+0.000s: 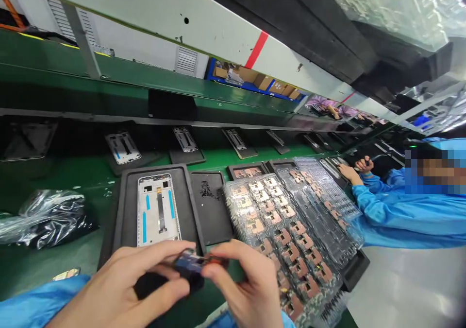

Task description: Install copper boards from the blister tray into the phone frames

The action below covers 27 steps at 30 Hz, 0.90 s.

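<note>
My left hand [127, 284] is closed on a small dark bluish part [189, 265], gripped between thumb and fingers. Close beside it, my right hand [251, 279] pinches a small dark-and-reddish piece [217, 261] whose kind is too blurred to name. The two pieces meet or nearly meet; which of these I cannot tell. Just beyond my hands, a silver phone frame [150, 231] with blue strips and a flat ribbon cable lies in a black foam tray [125, 206]. To its right, a smaller black tray [211, 221] holds a cluster of tiny black bits.
Clear plastic trays [291, 221] with several copper-coloured parts lie at right. A black plastic bag [54, 218] sits at left. Along the green line behind are more phone frames [123, 147] on black pads. At right sits a co-worker in blue sleeves [386, 211]. A shelf beam [218, 22] crosses overhead.
</note>
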Each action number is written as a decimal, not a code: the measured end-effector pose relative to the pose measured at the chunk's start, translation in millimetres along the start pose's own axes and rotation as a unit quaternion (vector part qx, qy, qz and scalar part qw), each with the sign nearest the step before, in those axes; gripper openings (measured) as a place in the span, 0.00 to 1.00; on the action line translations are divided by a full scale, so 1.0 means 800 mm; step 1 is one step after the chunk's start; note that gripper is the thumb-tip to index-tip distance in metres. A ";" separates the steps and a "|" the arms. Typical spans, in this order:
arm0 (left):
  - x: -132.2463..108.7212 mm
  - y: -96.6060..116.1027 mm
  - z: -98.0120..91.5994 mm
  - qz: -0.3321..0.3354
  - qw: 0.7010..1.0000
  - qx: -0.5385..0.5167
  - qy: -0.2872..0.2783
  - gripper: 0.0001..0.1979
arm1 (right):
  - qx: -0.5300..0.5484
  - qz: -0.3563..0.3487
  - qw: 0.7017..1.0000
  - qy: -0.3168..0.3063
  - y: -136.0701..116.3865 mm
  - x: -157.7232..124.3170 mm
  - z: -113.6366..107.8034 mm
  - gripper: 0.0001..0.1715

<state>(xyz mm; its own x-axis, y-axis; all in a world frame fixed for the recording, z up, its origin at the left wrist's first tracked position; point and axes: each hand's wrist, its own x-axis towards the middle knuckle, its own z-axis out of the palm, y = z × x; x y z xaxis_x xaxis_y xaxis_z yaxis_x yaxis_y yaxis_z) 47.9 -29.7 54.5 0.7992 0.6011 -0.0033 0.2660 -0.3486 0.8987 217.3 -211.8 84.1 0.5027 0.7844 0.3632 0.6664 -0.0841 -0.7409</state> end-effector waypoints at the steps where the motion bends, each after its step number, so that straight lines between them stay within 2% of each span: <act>1: 0.002 0.003 0.003 -0.023 0.998 -0.049 -0.026 0.16 | -0.008 0.014 0.999 -0.034 0.003 0.017 0.012 0.11; 2: 0.007 0.005 0.003 -0.052 0.993 -0.099 -0.032 0.16 | -0.043 0.052 0.996 -0.057 0.012 0.033 0.020 0.14; 3: 0.013 0.005 0.000 -0.084 0.986 -0.145 -0.012 0.18 | -0.096 0.104 0.988 -0.067 0.027 0.047 0.027 0.17; 5: 0.024 0.003 -0.011 -0.137 0.966 -0.204 0.077 0.21 | -0.223 0.214 0.949 -0.053 0.069 0.071 0.039 0.22; 7: 0.033 -0.002 -0.020 -0.167 0.948 -0.230 0.146 0.22 | -0.301 0.272 0.913 -0.046 0.113 0.089 0.056 0.21; 9: 0.039 -0.009 -0.023 -0.171 0.940 -0.244 0.164 0.23 | -0.343 0.301 0.887 -0.066 0.147 0.100 0.076 0.15; 11: 0.043 -0.019 -0.022 -0.157 0.942 -0.256 0.147 0.23 | -0.378 0.324 0.863 -0.090 0.166 0.107 0.092 0.12; 16: 0.050 -0.039 -0.018 -0.140 0.943 -0.284 0.098 0.19 | -0.430 0.346 0.824 -0.129 0.170 0.118 0.106 0.13; 20: 0.050 -0.037 -0.021 -0.132 0.943 -0.295 0.073 0.14 | -0.447 0.354 0.809 -0.141 0.166 0.127 0.111 0.14; 24: 0.052 -0.033 -0.024 -0.115 0.952 -0.279 0.050 0.13 | -0.431 0.336 0.827 -0.133 0.161 0.132 0.110 0.11; 27: 0.054 -0.033 -0.025 -0.110 0.956 -0.270 0.026 0.17 | -0.377 0.291 0.869 -0.133 0.139 0.127 0.092 0.12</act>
<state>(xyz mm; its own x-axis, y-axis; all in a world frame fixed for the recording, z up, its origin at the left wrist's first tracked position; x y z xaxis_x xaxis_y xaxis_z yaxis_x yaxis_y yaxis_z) 64.4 19.8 39.2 0.7244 0.6571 -0.2085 0.0953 0.2040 0.9743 301.7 -96.1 -3.3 0.7974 0.5800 -0.1667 0.5637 -0.8145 -0.1376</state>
